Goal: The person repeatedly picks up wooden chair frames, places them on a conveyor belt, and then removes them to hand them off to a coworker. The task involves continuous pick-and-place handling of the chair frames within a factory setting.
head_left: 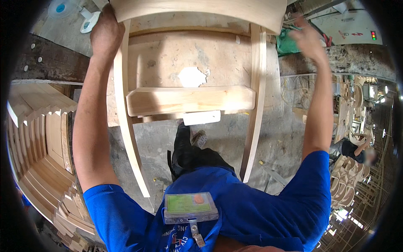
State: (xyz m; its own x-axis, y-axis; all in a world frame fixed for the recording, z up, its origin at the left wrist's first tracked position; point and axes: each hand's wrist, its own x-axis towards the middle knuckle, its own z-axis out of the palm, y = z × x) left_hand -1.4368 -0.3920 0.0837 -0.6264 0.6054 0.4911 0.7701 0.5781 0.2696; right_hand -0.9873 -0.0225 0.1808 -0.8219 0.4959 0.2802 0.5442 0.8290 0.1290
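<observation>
A pale wooden chair frame (pixel 191 101) lies in front of me, its two long legs pointing toward my body and a curved panel at the far end. A wide crosspiece with cut corners joins the legs. My left hand (pixel 107 35) is closed around the frame's far left corner; its fingertips are partly hidden. Off the frame's far right corner, my right hand (pixel 308 40) is raised and somewhat blurred by motion. Its fingers look apart, and I see nothing in them.
A work surface (pixel 163 54) lies under the frame. Stacked wooden parts (pixel 46 147) stand at left. A green bag (pixel 287 44) and a grey electrical box (pixel 350 31) are at far right. Further right, a person (pixel 354 149) stands near several wooden chair parts.
</observation>
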